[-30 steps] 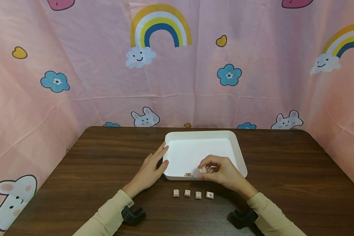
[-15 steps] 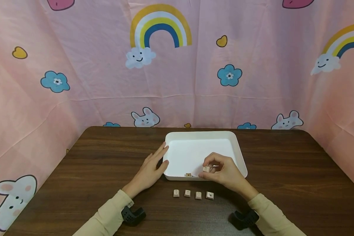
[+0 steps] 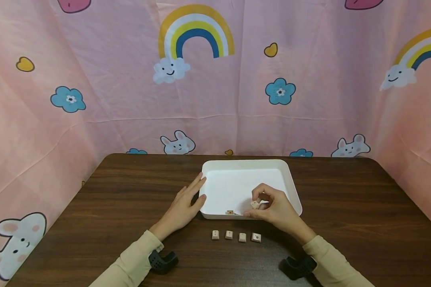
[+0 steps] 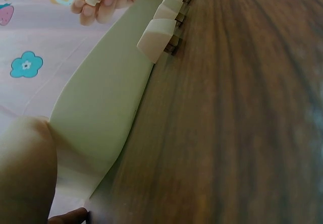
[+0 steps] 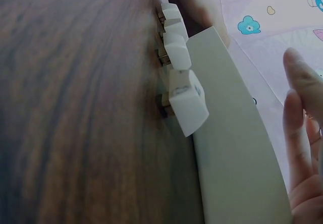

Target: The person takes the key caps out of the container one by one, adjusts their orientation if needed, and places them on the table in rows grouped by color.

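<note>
The right hand point(image 3: 271, 203) pinches a small pale keycap point(image 3: 255, 204) among its thumb and fingertips, above the near part of the white tray point(image 3: 244, 162). Over the last second that keycap has shifted rightward, away from a small brown-faced piece point(image 3: 230, 212) lying by the tray's front wall, and it now looks tilted in the grip. It seems to be getting turned in the fingers rather than set down, so this piece appears not yet placed. The left hand point(image 3: 182, 206) is unchanged, fingers loosely extended against the tray's left side, apparently steadying it. In front of the tray, four pale keycaps point(image 3: 229, 235) stand apart in a row on the dark wooden table point(image 3: 147, 175), untouched, the rightmost slightly turned; any markings are too small to read.
</note>
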Motion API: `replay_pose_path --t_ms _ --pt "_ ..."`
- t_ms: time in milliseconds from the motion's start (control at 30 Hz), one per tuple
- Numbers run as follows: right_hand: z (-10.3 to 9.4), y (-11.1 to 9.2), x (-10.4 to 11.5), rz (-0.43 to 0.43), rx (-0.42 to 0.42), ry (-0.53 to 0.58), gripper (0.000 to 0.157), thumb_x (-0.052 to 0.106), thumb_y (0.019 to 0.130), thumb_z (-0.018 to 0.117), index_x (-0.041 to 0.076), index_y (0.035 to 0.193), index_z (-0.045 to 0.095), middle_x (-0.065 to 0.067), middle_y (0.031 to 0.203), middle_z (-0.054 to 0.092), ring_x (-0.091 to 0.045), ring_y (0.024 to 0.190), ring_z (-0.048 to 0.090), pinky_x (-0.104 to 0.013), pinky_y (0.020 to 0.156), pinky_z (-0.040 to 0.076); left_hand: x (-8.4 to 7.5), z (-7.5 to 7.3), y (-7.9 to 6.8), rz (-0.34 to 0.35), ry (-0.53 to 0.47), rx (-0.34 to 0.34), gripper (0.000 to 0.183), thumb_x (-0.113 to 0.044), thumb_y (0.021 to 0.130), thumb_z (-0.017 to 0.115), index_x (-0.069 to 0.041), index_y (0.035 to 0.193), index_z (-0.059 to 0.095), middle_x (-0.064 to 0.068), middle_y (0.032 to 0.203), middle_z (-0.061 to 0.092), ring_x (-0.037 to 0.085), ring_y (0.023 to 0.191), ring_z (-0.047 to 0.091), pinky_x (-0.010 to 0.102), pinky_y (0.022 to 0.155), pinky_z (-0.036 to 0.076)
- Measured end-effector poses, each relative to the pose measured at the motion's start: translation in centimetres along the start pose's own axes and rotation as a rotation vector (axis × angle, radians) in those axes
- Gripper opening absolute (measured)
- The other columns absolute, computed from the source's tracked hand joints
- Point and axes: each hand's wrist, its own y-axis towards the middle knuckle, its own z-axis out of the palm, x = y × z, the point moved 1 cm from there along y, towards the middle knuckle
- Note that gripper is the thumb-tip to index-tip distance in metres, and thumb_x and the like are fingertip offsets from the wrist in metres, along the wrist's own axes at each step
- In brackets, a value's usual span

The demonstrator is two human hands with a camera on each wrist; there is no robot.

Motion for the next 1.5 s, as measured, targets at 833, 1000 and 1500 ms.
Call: replay_pose_path --t_ms 833,1000,1500 --pt "-1.9 -2.0 0.6 -0.113 -0.06 -0.124 0.039 -0.004 0.069 0.09 0.009 0.095 0.065 -0.007 0.093 0.062 -0.004 0.08 0.061 -0.022 0.065 0.058 0.0 -0.1 -0.2 0.018 0.023 -0.003 0.058 -0.027 0.107 0.053 -0.01 0.16 0.035 0.007 0.169 0.024 0.032 0.15 0.035 0.073 0.118 0.016" --pt "-2.3 -2.8 0.5 -0.136 -0.066 -0.165 0.034 -0.004 0.071 0.089 0.006 0.096 0.069 -0.008 0.092 0.068 -0.004 0.08 0.063 -0.022 0.066 0.058 0.0 0.0 -0.2 0.013 0.016 0.001 0.058 -0.027 0.107 0.053 -0.01 0.16 0.035 0.007 0.169 0.025 0.032 0.151 0.034 0.071 0.119 0.015" --pt "-2.7 -3.9 0.4 -0.178 -0.088 -0.197 0.034 -0.01 0.077 0.082 0.006 0.106 0.075 -0.009 0.101 0.072 -0.003 0.089 0.07 -0.026 0.071 0.061 0.0 -0.1 -0.2 0.009 0.01 0.009 0.058 -0.029 0.107 0.052 -0.012 0.16 0.035 0.008 0.169 0.024 0.03 0.152 0.032 0.07 0.12 0.016"
